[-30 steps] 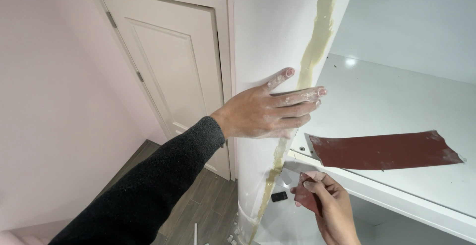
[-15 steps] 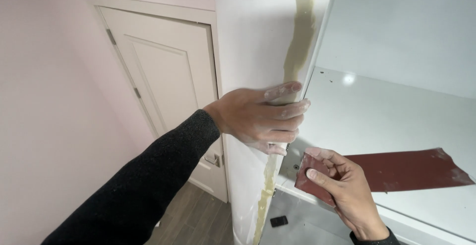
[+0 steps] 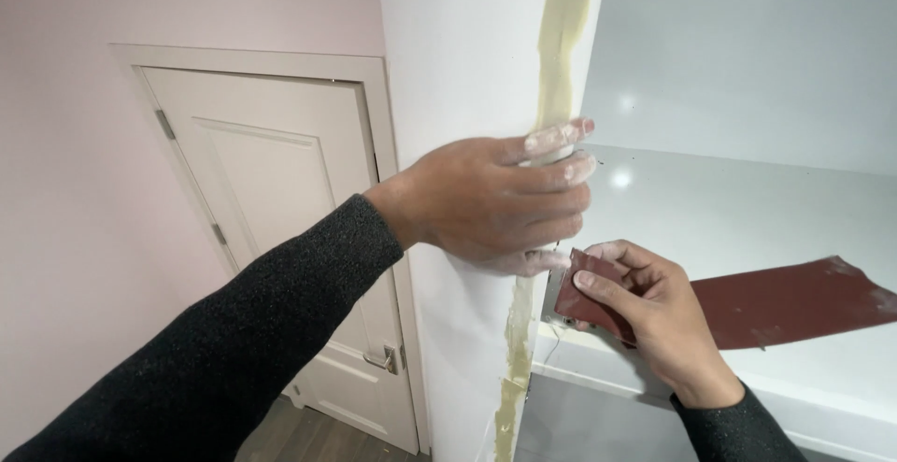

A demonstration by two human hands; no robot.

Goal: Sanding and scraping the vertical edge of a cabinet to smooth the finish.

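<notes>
My left hand (image 3: 500,202) lies flat against the white panel's corner edge, its dusty fingertips over a yellowish filler strip (image 3: 559,60) that runs down the edge. My right hand (image 3: 654,317) grips a small folded piece of dark red sandpaper (image 3: 587,298) and holds it against the inner side of the edge, just below my left fingers. Both sleeves are dark grey knit.
A larger sheet of dark red sandpaper (image 3: 794,298) lies on the white shelf (image 3: 747,210) to the right. A white panelled door (image 3: 280,238) with a lever handle (image 3: 378,361) stands at the left in a pink wall (image 3: 75,191). Wood flooring (image 3: 299,434) shows below.
The view has risen and moved closer. My left hand slid up the filled edge. My right hand came up from below with the sandpaper piece and set it against the edge.
</notes>
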